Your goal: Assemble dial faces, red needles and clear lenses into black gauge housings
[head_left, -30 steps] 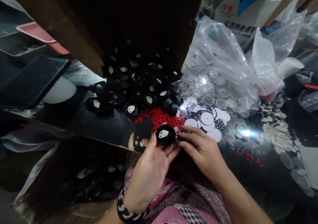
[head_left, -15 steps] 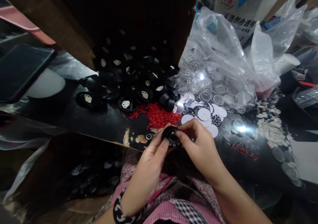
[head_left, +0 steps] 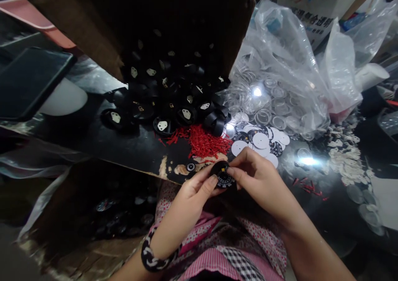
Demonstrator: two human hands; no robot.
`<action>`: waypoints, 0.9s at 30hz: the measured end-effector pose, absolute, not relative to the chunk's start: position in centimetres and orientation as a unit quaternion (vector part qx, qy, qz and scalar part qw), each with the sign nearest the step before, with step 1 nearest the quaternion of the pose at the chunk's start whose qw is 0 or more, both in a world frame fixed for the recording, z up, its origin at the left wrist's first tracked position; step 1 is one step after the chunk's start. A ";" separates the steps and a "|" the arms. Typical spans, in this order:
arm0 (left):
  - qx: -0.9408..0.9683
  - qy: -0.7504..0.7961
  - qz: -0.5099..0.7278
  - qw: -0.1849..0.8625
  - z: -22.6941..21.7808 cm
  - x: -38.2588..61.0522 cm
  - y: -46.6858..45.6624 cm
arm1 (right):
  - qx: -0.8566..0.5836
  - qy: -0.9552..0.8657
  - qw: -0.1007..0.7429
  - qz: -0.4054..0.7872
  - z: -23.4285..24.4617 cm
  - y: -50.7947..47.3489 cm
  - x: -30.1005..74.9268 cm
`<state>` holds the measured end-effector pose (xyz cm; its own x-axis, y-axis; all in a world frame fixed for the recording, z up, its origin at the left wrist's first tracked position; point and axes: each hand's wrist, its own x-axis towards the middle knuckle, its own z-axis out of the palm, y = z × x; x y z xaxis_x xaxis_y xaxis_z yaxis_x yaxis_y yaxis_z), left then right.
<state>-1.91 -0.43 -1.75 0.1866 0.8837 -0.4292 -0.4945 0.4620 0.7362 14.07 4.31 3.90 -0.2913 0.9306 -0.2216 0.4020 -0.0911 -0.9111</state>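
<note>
My left hand (head_left: 194, 191) and my right hand (head_left: 258, 179) meet at the table's near edge, both closed on a small round black case (head_left: 223, 176) with a printed dial face showing. My left thumb and fingers hold its left rim; my right fingertips pinch its upper right rim. Just beyond lies a heap of thin red pins (head_left: 202, 143). Behind that, black round cases (head_left: 174, 102) with white plates spill from a tipped cardboard box (head_left: 93, 32). Round white and black dial discs (head_left: 261, 142) lie to the right of the pins.
A clear plastic bag of transparent rings (head_left: 273, 94) sits at back right. White scraps (head_left: 345, 160) and a few red pins (head_left: 307, 187) are scattered at right. A dark tablet-like slab (head_left: 27, 81) lies at left. Below the table edge, a dark bin (head_left: 112, 214) holds more parts.
The black case was turned over from its white-plated back to its dial face. Both hands closed around it and stayed at the table's near edge.
</note>
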 end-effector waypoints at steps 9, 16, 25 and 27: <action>0.261 0.448 0.432 0.738 -1.1 -2.6 0.2 | -0.556 -0.689 0.221 0.409 4.3 4.3 14.1; 0.256 0.449 0.430 0.740 -1.2 -2.1 -0.1 | -0.565 -0.669 0.220 0.430 3.8 4.3 14.3; 0.365 0.524 0.399 0.658 -1.8 -2.5 -2.2 | -0.511 -0.731 0.197 0.407 3.1 1.5 14.3; 0.369 0.555 0.403 0.627 -2.0 -3.5 -2.6 | -0.488 -0.745 0.198 0.409 3.0 1.8 13.9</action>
<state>-3.46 -2.56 -1.95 0.0584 0.9149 -0.3993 -0.0962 0.4033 0.9100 13.94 1.83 2.97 -0.4454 0.8891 -0.1054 0.5657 0.1882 -0.8029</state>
